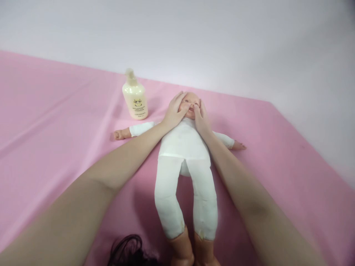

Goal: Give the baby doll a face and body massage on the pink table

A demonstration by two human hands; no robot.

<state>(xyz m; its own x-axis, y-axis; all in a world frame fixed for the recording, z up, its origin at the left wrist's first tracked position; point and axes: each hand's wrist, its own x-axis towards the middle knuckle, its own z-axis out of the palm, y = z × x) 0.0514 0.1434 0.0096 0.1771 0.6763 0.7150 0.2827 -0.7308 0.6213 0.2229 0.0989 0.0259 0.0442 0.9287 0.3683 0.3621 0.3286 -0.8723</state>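
This looks like a baby-care spot, made with a doll. It could be in a classroom or a home; I can't tell which. The big doll (184, 142), with white cloth on its body, lies on its back in the middle of the frame. By its head, left of the middle, stands a pump bottle (135, 99) with a little animal face on it. Under them is a pink table (277, 147). Along the top, a plain pale space (177, 33) shows, maybe wall or floor.
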